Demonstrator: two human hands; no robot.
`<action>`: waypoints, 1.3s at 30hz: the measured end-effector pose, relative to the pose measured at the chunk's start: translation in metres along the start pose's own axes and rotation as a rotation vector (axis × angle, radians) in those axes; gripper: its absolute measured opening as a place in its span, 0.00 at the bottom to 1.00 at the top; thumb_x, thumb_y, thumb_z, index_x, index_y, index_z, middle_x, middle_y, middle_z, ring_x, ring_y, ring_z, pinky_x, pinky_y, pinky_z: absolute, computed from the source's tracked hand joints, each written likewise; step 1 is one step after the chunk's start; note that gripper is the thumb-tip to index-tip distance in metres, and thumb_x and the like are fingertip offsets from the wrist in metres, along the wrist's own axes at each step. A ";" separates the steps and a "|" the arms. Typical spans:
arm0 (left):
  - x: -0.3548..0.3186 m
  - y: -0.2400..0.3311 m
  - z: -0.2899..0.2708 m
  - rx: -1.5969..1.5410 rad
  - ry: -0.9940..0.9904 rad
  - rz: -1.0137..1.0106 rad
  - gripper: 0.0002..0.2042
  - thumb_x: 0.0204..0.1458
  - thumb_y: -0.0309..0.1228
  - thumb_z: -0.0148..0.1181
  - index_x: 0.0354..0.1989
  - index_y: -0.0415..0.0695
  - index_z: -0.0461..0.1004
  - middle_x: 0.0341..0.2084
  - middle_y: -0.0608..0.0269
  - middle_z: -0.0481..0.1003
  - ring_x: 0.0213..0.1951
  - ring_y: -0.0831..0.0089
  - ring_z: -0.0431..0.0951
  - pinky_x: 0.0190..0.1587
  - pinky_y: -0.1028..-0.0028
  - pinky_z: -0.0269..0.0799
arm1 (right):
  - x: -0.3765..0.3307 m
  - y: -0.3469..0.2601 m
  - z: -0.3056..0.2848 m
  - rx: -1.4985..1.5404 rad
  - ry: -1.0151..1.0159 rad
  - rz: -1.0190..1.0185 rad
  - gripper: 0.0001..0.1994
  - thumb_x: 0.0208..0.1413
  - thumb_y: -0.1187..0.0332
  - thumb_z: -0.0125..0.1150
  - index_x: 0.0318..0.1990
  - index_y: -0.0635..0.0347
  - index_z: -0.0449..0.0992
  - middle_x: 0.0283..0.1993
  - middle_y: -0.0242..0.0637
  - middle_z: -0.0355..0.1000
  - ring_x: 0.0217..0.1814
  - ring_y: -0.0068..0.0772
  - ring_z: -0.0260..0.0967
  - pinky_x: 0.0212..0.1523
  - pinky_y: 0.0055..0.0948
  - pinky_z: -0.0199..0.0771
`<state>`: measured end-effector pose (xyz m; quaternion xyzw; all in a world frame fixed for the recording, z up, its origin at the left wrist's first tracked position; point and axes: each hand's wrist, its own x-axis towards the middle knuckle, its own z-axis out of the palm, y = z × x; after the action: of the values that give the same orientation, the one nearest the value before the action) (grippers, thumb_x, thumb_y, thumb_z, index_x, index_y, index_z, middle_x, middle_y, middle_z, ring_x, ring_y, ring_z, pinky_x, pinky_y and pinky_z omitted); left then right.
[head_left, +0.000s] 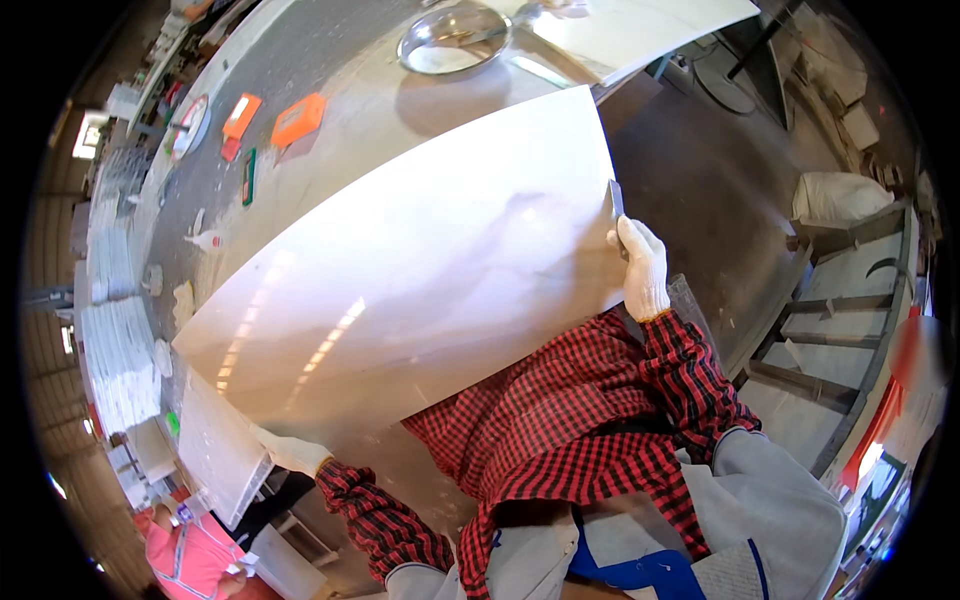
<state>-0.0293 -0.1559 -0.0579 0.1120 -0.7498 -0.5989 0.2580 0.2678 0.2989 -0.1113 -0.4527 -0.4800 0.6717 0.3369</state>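
Note:
A large glossy white panel [420, 240] lies in front of me, tilted across the view, with bright light reflections on it. My right hand [645, 268], in a white knit glove, is closed around a flat grey scraper [615, 198]. The scraper's blade stands along the panel's right edge. At the near left edge of the panel is my left hand [292, 452], gloved too; it appears to grip that edge, with its fingertips partly hidden. Red and black checked sleeves cover both forearms.
On the grey worktable [345, 90] beyond the panel stand a metal bowl [455, 40], orange pieces [298, 120] and a green tool [249, 177]. Stacked white sheets [120, 360] stand left. A person in pink [195, 560] is at lower left. A metal rack [830, 310] stands right.

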 end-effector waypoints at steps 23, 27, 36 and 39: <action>0.000 0.054 0.137 0.167 -0.572 0.081 0.29 0.72 0.47 0.41 0.68 0.33 0.65 0.62 0.46 0.72 0.59 0.57 0.75 0.61 0.64 0.71 | 0.007 0.030 -0.068 0.202 0.218 -0.022 0.16 0.69 0.59 0.53 0.29 0.55 0.77 0.29 0.18 0.65 0.33 0.15 0.53 0.38 0.23 0.53; -0.007 0.057 0.140 0.090 -0.604 -0.055 0.32 0.72 0.52 0.40 0.67 0.32 0.67 0.60 0.46 0.74 0.57 0.57 0.76 0.59 0.63 0.73 | 0.008 0.029 -0.067 0.217 0.225 0.011 0.17 0.68 0.58 0.56 0.29 0.56 0.78 0.28 0.19 0.67 0.33 0.16 0.56 0.38 0.23 0.56; -0.006 0.048 0.137 0.090 -0.558 -0.086 0.32 0.72 0.51 0.41 0.67 0.33 0.67 0.60 0.47 0.74 0.56 0.56 0.76 0.59 0.61 0.73 | 0.012 0.032 -0.064 0.162 0.198 0.085 0.17 0.68 0.57 0.56 0.30 0.57 0.79 0.28 0.20 0.67 0.33 0.15 0.56 0.39 0.22 0.56; -0.006 0.046 0.136 0.106 -0.556 -0.093 0.31 0.72 0.51 0.41 0.67 0.34 0.67 0.60 0.47 0.74 0.56 0.56 0.76 0.58 0.61 0.73 | 0.009 0.028 -0.064 0.144 0.189 0.108 0.17 0.68 0.58 0.55 0.30 0.57 0.78 0.30 0.20 0.68 0.34 0.16 0.55 0.40 0.23 0.55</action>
<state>-0.0885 -0.0272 -0.0357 -0.0090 -0.8160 -0.5780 0.0085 0.3236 0.3204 -0.1487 -0.5137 -0.3715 0.6760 0.3757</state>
